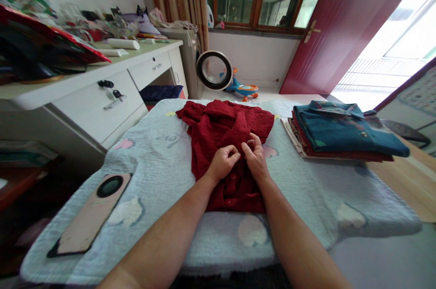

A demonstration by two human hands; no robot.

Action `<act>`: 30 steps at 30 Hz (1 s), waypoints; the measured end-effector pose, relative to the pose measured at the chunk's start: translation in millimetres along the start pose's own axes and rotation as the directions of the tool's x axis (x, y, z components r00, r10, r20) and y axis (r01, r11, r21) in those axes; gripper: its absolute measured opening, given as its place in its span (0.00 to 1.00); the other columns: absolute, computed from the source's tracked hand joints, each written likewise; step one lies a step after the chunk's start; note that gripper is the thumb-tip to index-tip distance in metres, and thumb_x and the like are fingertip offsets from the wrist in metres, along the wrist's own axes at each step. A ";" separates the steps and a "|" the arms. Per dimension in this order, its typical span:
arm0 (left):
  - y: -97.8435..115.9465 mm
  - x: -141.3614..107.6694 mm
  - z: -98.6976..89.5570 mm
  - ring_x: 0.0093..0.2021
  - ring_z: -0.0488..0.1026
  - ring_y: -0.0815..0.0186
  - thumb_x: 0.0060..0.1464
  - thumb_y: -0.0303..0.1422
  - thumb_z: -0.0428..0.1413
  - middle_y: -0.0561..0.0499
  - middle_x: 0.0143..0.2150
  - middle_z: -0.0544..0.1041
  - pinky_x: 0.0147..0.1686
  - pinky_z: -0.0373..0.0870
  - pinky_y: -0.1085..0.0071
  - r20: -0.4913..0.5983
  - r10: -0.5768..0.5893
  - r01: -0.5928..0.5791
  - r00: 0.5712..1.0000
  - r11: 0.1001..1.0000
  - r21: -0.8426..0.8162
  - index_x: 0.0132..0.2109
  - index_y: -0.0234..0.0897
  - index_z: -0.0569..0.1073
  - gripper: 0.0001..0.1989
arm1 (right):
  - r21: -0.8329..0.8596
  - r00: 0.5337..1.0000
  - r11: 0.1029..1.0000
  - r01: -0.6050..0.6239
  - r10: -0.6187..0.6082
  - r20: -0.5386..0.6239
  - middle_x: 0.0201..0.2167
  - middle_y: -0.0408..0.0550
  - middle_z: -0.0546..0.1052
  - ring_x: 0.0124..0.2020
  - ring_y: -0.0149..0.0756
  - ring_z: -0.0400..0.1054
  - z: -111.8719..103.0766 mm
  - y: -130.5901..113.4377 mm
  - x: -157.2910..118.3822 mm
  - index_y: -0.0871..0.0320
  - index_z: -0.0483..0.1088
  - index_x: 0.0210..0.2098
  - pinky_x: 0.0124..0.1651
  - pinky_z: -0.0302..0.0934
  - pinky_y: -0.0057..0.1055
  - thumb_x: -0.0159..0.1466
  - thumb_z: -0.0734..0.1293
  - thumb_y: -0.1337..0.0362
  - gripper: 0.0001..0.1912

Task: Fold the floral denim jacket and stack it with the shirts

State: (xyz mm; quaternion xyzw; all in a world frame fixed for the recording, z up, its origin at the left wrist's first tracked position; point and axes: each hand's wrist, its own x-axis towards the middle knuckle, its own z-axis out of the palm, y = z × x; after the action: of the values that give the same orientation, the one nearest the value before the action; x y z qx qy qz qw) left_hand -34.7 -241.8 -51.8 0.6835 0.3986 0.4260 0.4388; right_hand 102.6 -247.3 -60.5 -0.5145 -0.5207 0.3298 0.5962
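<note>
A dark red button-front shirt lies front up on the light blue patterned cloth, its lower end toward me. Buttons show down its middle below my hands. My left hand is closed at the front opening, thumb and fingers pinching the red fabric near the button line. Just beside it, my right hand has bent fingers and thumb gripping the same opening from the right. The exact bit of cloth or button between the fingertips is hidden.
On the right sits a stack of folded clothes, a blue denim shirt on top. A phone lies at left on the blue cloth. Beyond are a white desk, an open-doored washing machine and a blue ride-on toy.
</note>
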 end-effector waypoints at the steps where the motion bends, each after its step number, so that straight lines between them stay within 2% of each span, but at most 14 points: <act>1: 0.5 -0.9 0.3 0.26 0.62 0.70 0.52 0.34 0.52 0.56 0.24 0.67 0.28 0.61 0.74 0.005 0.024 -0.024 1.000 0.999 0.043 0.25 0.37 0.65 0.09 | -0.010 1.000 1.000 0.002 -0.002 0.001 0.33 0.41 0.67 0.31 0.32 0.62 -0.2 0.0 0.3 0.53 0.63 0.51 0.34 0.58 0.28 0.59 0.64 0.55 0.21; 4: 2.0 -3.5 1.4 0.26 0.63 0.70 0.52 0.31 0.52 0.57 0.23 0.68 0.29 0.62 0.73 0.017 0.089 -0.090 0.996 0.982 0.165 0.25 0.38 0.65 0.08 | -0.039 1.000 0.999 0.013 -0.013 0.003 0.30 0.40 0.66 0.30 0.32 0.61 0.2 2.1 1.7 0.55 0.67 0.47 0.36 0.58 0.29 0.58 0.64 0.57 0.18; 7: 4.1 -5.5 3.0 0.28 0.66 0.68 0.52 0.29 0.52 0.55 0.26 0.69 0.33 0.64 0.72 -0.018 0.167 -0.154 0.986 0.944 0.292 0.26 0.39 0.65 0.08 | -0.058 0.999 0.998 0.029 -0.030 -0.021 0.29 0.40 0.65 0.30 0.31 0.60 0.6 4.6 3.0 0.56 0.68 0.49 0.37 0.58 0.29 0.57 0.63 0.60 0.21; 11: 6.9 -6.6 3.3 0.41 0.70 0.62 0.51 0.28 0.54 0.49 0.37 0.71 0.46 0.67 0.67 -0.151 0.326 -0.248 0.933 0.888 0.387 0.33 0.38 0.69 0.02 | -0.042 1.000 0.999 0.021 -0.021 0.002 0.29 0.39 0.64 0.29 0.30 0.59 0.1 6.1 2.9 0.56 0.67 0.54 0.37 0.58 0.29 0.56 0.63 0.62 0.25; 13: 7.3 -6.2 2.7 0.49 0.69 0.60 0.51 0.26 0.55 0.46 0.44 0.72 0.54 0.65 0.63 -0.202 0.374 -0.271 0.905 0.873 0.405 0.39 0.38 0.70 0.07 | -0.025 1.000 1.000 0.015 -0.014 0.025 0.29 0.39 0.65 0.28 0.30 0.59 0.0 6.3 2.4 0.55 0.65 0.56 0.35 0.58 0.29 0.57 0.63 0.63 0.27; 15: 6.8 -5.1 2.3 0.54 0.67 0.58 0.51 0.25 0.55 0.45 0.50 0.72 0.58 0.61 0.60 -0.220 0.389 -0.276 0.894 0.868 0.414 0.43 0.38 0.70 0.10 | -0.018 0.999 1.000 0.017 -0.017 0.038 0.29 0.39 0.66 0.28 0.31 0.59 0.2 6.4 2.0 0.55 0.65 0.57 0.35 0.59 0.29 0.57 0.63 0.63 0.28; 18: 4.9 -3.1 2.7 0.56 0.66 0.58 0.53 0.24 0.54 0.44 0.53 0.72 0.60 0.60 0.59 -0.214 0.389 -0.280 0.896 0.869 0.408 0.45 0.38 0.70 0.12 | -0.019 0.998 0.999 0.032 -0.032 0.046 0.31 0.42 0.70 0.30 0.33 0.62 0.5 6.2 1.5 0.55 0.65 0.57 0.36 0.61 0.30 0.56 0.64 0.63 0.28; 21: 2.5 -1.5 3.8 0.53 0.68 0.59 0.54 0.26 0.54 0.45 0.50 0.74 0.57 0.62 0.61 -0.218 0.351 -0.248 0.911 0.886 0.392 0.45 0.37 0.70 0.11 | -0.021 0.997 0.999 0.037 -0.035 0.070 0.32 0.44 0.73 0.32 0.35 0.66 0.9 5.8 0.9 0.54 0.63 0.59 0.38 0.63 0.32 0.57 0.63 0.64 0.30; 26: 0.0 -1.0 4.1 0.42 0.73 0.63 0.58 0.34 0.56 0.48 0.41 0.76 0.46 0.69 0.67 -0.251 0.144 -0.082 0.957 0.967 0.242 0.47 0.37 0.70 0.11 | -0.028 0.991 0.998 0.059 -0.055 0.119 0.32 0.43 0.74 0.33 0.36 0.68 1.3 6.1 -0.6 0.53 0.61 0.62 0.40 0.66 0.34 0.56 0.63 0.66 0.33; 30: 0.6 0.1 3.6 0.33 0.73 0.67 0.56 0.39 0.58 0.52 0.34 0.75 0.37 0.70 0.71 -0.234 0.050 -0.029 0.971 0.995 0.094 0.48 0.36 0.70 0.15 | -0.065 0.984 0.995 0.081 -0.069 0.166 0.33 0.43 0.76 0.34 0.36 0.70 1.7 5.5 -2.2 0.56 0.62 0.62 0.42 0.67 0.35 0.54 0.62 0.68 0.34</act>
State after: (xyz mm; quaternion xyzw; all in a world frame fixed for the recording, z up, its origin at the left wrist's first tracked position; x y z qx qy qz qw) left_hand -31.3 -242.8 -52.2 0.6548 0.4529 0.4946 0.3485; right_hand 101.3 -247.5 -66.6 -0.4868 -0.5983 0.3291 0.5447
